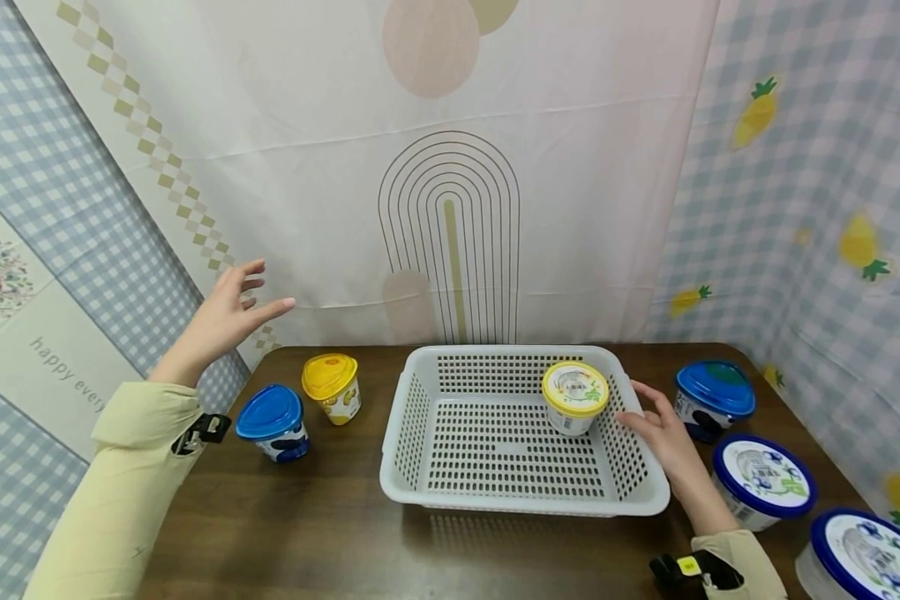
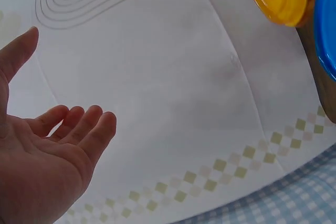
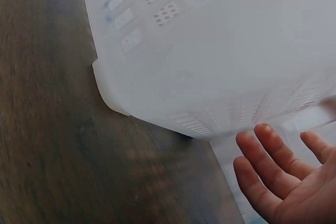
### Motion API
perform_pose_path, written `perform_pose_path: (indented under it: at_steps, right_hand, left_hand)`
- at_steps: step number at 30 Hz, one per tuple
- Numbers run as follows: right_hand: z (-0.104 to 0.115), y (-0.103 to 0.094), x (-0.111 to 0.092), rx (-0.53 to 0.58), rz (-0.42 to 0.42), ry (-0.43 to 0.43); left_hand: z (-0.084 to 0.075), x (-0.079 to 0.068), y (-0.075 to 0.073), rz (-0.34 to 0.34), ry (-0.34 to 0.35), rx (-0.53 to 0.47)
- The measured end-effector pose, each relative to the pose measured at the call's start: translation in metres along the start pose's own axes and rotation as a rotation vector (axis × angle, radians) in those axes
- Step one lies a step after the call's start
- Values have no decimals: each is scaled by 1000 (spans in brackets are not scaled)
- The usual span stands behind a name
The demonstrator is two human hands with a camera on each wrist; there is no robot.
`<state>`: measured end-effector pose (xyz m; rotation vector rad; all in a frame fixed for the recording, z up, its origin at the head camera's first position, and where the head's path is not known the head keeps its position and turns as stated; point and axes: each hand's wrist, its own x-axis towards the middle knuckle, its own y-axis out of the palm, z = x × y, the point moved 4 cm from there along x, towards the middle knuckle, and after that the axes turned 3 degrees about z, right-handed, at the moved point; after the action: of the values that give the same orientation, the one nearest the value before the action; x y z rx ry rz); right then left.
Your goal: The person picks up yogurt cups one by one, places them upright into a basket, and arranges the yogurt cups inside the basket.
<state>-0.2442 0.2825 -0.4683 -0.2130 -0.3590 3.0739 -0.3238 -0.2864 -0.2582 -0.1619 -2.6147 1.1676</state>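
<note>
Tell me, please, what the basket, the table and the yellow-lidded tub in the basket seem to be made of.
Basket: probably smooth white plastic; moulded, perforated walls suggest it. Table: glossy brown wood or laminate, with grain-like streaks and reflections. Tub: smooth, likely plastic, judging by its rimmed top; coated card possible.

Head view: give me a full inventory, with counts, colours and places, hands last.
Basket: one, whitish, mid-table.
Yellow-rimmed tub: one, white and yellow, inside the basket at right.
Yellow-lidded cup: one, table's back left.
Blue-lidded cups: two, one left, one back right.
Blue-rimmed tubs: two, white and dark blue, right side and front right.
Table: one, brown, below.
Cloths: count unclear; white behind, blue-checked at both sides.
Wrist devices: two, black, left and right wrists.
Sleeves: two, pale yellow.
Left hand: one, raised at left.
Right hand: one, at the basket's right rim.
</note>
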Motion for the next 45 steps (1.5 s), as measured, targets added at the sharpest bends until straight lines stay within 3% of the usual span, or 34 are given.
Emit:
perform_pose_path:
  at_steps: [14, 20, 36, 45]
  right_hand:
    - [-2, 0, -1, 1, -1, 21]
    - [-1, 0, -1, 12, -5, 16]
    - [0, 1, -2, 31, -4, 6]
    - [1, 2, -2, 34, -3, 21]
  left_hand:
    - [27, -19, -14, -26, -47, -61]
    - [44, -26, -12, -4, -110, -73]
    - [94, -56, 25, 82, -169, -146]
    - [115, -68, 46, 94, -214, -183]
